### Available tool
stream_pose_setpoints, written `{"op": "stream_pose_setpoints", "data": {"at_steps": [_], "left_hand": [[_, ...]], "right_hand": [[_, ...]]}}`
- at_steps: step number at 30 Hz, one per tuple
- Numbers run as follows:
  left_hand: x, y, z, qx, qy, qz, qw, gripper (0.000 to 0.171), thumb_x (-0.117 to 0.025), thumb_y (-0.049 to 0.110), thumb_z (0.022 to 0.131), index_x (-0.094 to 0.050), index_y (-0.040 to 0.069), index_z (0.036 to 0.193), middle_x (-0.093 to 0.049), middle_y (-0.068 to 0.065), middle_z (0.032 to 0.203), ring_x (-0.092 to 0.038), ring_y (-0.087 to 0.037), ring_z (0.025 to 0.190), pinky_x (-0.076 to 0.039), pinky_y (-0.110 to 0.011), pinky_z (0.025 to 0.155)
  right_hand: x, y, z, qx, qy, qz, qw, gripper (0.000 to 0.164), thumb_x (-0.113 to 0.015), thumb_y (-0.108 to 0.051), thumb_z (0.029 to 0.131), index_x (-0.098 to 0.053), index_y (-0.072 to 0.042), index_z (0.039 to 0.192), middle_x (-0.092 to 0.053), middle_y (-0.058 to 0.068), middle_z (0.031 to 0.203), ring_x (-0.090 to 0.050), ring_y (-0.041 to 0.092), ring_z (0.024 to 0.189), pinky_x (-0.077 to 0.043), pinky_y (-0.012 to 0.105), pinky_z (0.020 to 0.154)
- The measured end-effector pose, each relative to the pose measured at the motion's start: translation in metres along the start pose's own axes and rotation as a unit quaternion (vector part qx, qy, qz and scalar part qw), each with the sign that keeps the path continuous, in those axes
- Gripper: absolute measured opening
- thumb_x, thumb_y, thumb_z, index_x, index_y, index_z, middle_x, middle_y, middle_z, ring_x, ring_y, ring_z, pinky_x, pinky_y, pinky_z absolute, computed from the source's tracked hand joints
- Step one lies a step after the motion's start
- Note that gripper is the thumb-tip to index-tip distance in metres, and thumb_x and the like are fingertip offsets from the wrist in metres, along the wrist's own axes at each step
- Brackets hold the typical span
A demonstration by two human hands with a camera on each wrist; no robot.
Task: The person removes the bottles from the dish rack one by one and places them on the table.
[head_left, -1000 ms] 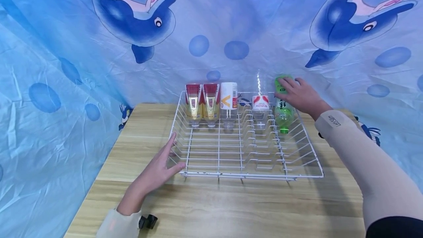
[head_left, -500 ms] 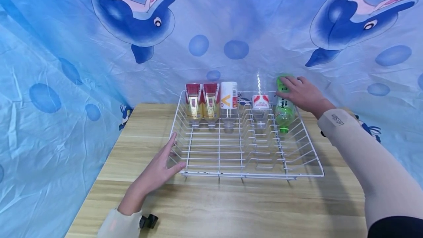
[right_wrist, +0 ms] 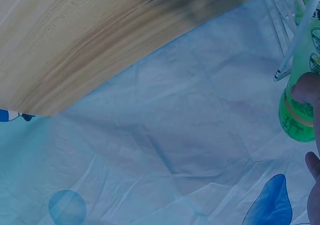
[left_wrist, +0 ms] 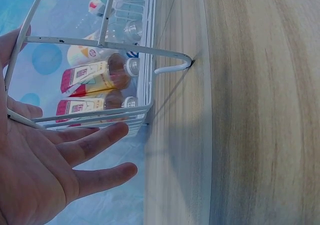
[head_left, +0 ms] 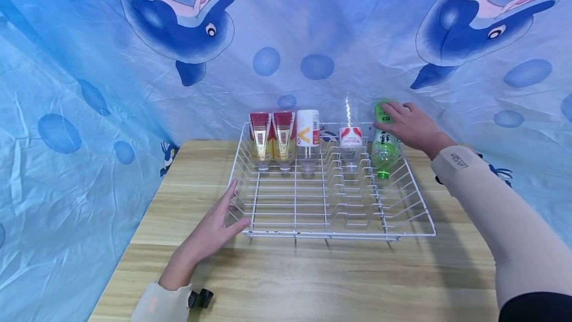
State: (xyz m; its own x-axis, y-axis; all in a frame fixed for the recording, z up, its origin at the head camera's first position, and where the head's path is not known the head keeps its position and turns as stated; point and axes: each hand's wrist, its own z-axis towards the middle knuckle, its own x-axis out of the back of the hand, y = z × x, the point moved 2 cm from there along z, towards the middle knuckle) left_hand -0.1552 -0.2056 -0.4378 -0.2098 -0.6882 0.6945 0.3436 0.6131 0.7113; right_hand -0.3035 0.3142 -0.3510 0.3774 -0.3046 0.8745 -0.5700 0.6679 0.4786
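Note:
My right hand [head_left: 411, 125] holds the upturned base of a green plastic bottle [head_left: 384, 150], which leans cap-down at the back right of a white wire rack [head_left: 339, 236]. In the right wrist view a fingertip presses the bottle's green base [right_wrist: 300, 117]. My left hand [head_left: 212, 230] rests at the rack's front left corner, thumb and fingers spread on either side of the rim. The left wrist view shows its fingers [left_wrist: 102, 182] extended, some of them beside the wires. How firmly it touches the rack I cannot tell.
Along the rack's back lean two red-and-gold bottles [head_left: 260, 135], a white-labelled bottle [head_left: 308, 130] and a clear bottle with a red-and-white label [head_left: 351, 138], all neck-down. The rack stands on a wooden table [head_left: 286, 282]. A blue dolphin-print curtain [head_left: 286, 24] hangs behind.
My right hand and the base end of the green bottle have shifted slightly to the right. The left hand stays at the rack's corner.

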Motion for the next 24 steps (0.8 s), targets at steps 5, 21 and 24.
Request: {"op": "stream_pose_setpoints", "data": {"at_steps": [5,21,24], "left_hand": [[0.001,0.0,0.0,-0.005,0.001,0.007,1.0,0.097,-0.066,0.045,0.096,0.0,0.026,0.164,-0.026,-0.02,0.163,-0.038,-0.048,0.139,-0.032,-0.073,0.106],[0.001,0.004,-0.002,0.015,-0.007,0.011,0.9998,0.098,-0.068,0.044,0.095,0.001,0.03,0.163,-0.023,-0.017,0.164,-0.038,-0.047,0.139,-0.033,-0.071,0.107],[0.002,0.004,-0.002,0.016,-0.009,0.014,0.9997,0.098,-0.067,0.044,0.095,0.001,0.028,0.164,-0.022,-0.018,0.164,-0.037,-0.047,0.14,-0.032,-0.071,0.107]], "right_hand": [[0.002,0.0,-0.001,-0.001,0.011,0.002,1.0,0.073,-0.071,0.02,0.079,-0.061,-0.019,0.14,-0.037,0.028,0.15,-0.033,0.046,0.139,-0.042,0.065,0.099],[0.007,0.0,-0.01,-0.013,0.002,0.029,1.0,0.073,-0.066,0.019,0.082,-0.055,-0.018,0.144,-0.035,0.03,0.152,-0.03,0.047,0.141,-0.037,0.067,0.104],[0.008,0.0,-0.011,-0.017,0.005,0.033,0.999,0.068,-0.064,0.017,0.085,-0.056,-0.018,0.143,-0.036,0.03,0.15,-0.032,0.047,0.139,-0.038,0.067,0.104]]}}
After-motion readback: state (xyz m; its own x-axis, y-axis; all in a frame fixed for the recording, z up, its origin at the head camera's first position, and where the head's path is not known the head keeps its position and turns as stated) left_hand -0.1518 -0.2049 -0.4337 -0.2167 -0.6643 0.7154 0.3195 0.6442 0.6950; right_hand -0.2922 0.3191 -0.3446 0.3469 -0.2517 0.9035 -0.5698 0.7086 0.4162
